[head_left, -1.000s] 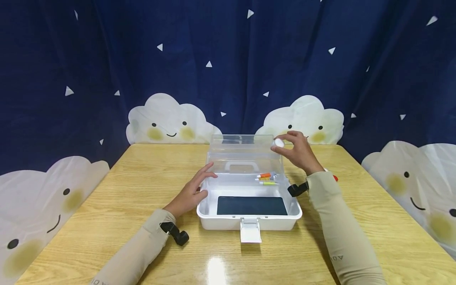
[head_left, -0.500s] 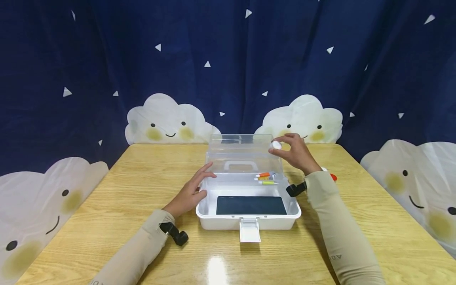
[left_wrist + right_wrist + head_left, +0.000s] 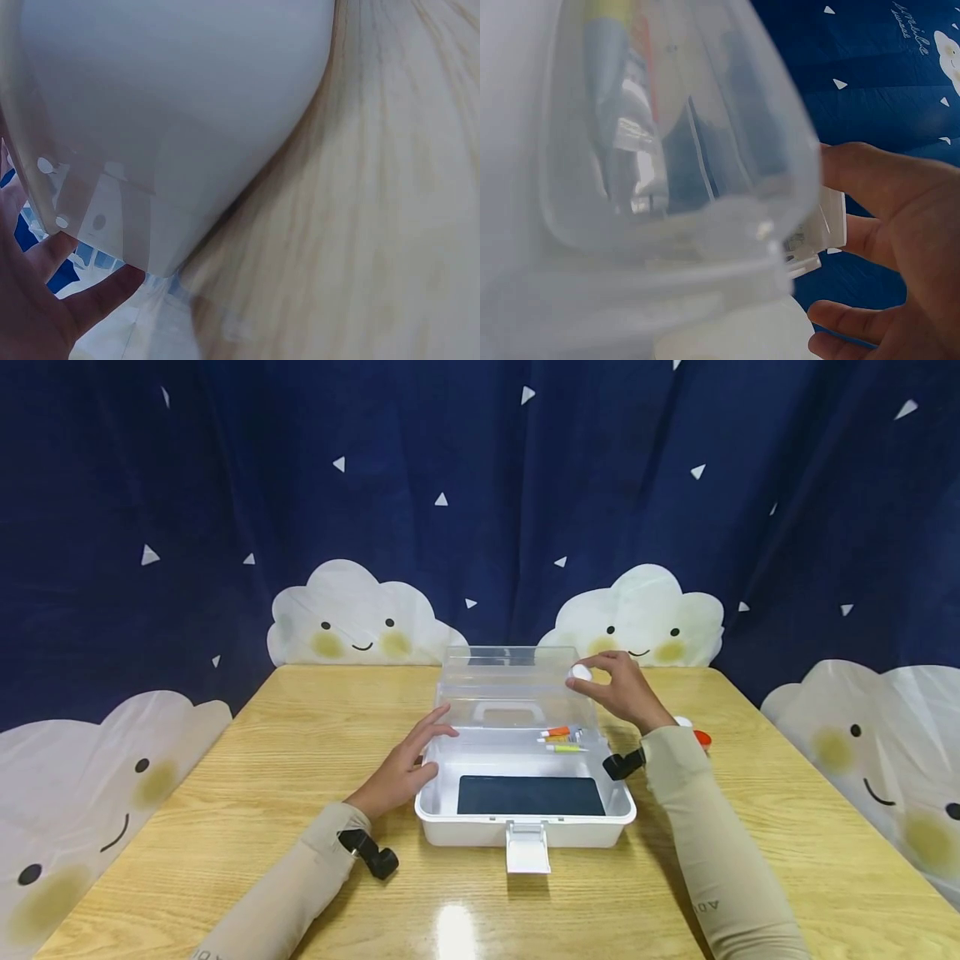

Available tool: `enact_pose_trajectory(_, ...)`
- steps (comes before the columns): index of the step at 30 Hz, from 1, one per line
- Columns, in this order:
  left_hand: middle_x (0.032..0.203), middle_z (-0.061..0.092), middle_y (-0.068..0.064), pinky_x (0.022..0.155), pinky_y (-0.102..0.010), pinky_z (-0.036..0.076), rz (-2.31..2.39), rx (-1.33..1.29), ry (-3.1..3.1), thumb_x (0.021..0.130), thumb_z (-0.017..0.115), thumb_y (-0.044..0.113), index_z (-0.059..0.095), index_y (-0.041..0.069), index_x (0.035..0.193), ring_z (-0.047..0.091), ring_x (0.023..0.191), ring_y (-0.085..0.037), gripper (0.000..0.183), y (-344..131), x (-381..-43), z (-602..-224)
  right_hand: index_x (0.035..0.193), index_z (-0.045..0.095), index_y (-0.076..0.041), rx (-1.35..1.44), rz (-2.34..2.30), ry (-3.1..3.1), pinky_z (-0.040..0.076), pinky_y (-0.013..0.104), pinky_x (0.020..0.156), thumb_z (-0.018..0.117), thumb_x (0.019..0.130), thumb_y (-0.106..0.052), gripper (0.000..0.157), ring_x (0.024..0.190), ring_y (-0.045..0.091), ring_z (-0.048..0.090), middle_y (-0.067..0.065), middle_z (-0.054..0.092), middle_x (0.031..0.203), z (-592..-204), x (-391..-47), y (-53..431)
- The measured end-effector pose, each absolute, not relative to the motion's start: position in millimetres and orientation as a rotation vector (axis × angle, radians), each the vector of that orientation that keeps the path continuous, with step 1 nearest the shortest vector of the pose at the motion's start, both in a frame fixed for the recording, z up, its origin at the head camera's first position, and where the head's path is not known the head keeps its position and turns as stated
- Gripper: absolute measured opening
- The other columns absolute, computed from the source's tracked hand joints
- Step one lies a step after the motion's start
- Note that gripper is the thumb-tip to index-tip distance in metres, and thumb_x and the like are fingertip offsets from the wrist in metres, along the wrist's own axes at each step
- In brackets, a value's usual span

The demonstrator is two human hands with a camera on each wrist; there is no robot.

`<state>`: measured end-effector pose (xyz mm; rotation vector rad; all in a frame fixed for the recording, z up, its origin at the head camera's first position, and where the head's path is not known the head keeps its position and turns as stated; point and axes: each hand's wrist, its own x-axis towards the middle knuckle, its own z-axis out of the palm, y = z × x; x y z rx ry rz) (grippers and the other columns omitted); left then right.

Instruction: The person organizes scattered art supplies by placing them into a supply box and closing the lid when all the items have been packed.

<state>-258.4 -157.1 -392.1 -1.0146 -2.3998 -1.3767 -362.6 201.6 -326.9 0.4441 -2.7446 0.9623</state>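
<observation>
A white plastic storage box (image 3: pixel 525 833) stands on the table with its clear lid (image 3: pixel 517 677) raised at the back. My left hand (image 3: pixel 397 772) rests at its left rim, fingers spread; the left wrist view shows fingertips (image 3: pixel 120 289) at the box's edge. Between thumb and fingers my right hand (image 3: pixel 626 689) pinches a small white round-topped container (image 3: pixel 581 673), held above the box's back right corner. The right wrist view shows only part of that white container (image 3: pixel 825 225), behind the translucent tray (image 3: pixel 682 247). Several paint tubes (image 3: pixel 564 747) lie in the tray.
A dark flat rectangular thing (image 3: pixel 530 796) lies on the box's floor. The front latch (image 3: pixel 528 850) hangs down. Beyond my right wrist, a red round thing (image 3: pixel 702 738) and a white one (image 3: pixel 683 721) sit on the wooden table (image 3: pixel 337 718). A dark blue curtain (image 3: pixel 495 485) hangs behind.
My right hand has come slightly down and to the left with the white container, showing more of the red and white things behind the wrist. The left hand stays in place.
</observation>
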Motion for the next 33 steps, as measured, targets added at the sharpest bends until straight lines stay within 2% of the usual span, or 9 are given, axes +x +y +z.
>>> enact_pose_trajectory(10,0.159,0.019,-0.010,0.076,-0.039,0.044,-1.362,-1.011,-2.402,0.083,0.047,-0.013,0.050,0.002,0.129,0.022,0.143,-0.032,0.048,-157.0,-258.6,-391.8,0.126,0.061,-0.003,0.455,0.943,-2.732,0.032,0.059,0.101,0.069,0.085,-0.045,0.060,0.129,0.040,0.033,0.023,0.040,0.138,-326.7,-361.8,199.8)
enact_pose_trajectory(15,0.159,0.018,-0.006,0.078,-0.040,0.044,-1.369,-1.009,-2.407,0.084,0.047,-0.013,0.050,0.003,0.129,0.021,0.144,-0.032,0.048,-156.8,-258.6,-391.6,0.124,0.063,-0.002,0.456,0.940,-2.723,0.032,0.058,0.101,0.069,0.085,-0.044,0.058,0.129,0.040,0.033,0.023,0.041,0.138,-326.8,-361.5,198.9)
enact_pose_trajectory(25,0.159,0.018,-0.006,0.079,-0.044,0.043,-1.377,-1.006,-2.411,0.084,0.047,-0.012,0.050,0.002,0.129,0.019,0.144,-0.032,0.048,-156.7,-258.6,-391.0,0.125,0.062,-0.002,0.439,0.940,-2.721,0.030,0.059,0.103,0.068,0.085,-0.047,0.060,0.131,0.040,0.032,0.024,0.039,0.140,-328.3,-363.8,198.5)
enact_pose_trajectory(33,0.159,0.018,-0.008,0.072,-0.034,0.043,-1.364,-1.002,-2.416,0.084,0.047,-0.011,0.050,0.003,0.129,0.022,0.144,-0.031,0.048,-156.8,-258.8,-391.7,0.122,0.063,-0.001,0.398,0.947,-2.727,0.029,0.060,0.104,0.069,0.084,-0.049,0.061,0.131,0.040,0.032,0.023,0.040,0.140,-329.3,-363.0,197.6)
